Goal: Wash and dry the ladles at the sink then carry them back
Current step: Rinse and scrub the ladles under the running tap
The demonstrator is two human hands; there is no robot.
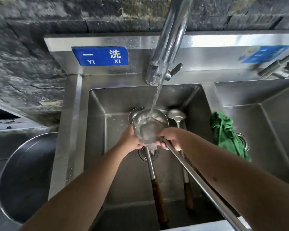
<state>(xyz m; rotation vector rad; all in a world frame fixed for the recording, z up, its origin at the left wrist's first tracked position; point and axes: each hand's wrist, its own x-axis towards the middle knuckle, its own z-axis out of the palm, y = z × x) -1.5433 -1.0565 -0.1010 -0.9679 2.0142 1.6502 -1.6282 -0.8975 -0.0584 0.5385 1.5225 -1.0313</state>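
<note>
Both forearms reach to the ladle (150, 125) under the tap (169, 39): left hand (130, 140) cups its bowl, right hand (171, 139) grasps its handle. Better to rub the bowl inside while water runs.

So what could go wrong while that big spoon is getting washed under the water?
Water from the faucet pours hard into the held ladle and spills over, so it may splash out of the sink. The left hand cups the wet bowl while the right hand grips its handle; wet metal could slip and bang the two ladles below. Spray might also soak the green cloth on the divider.
</note>
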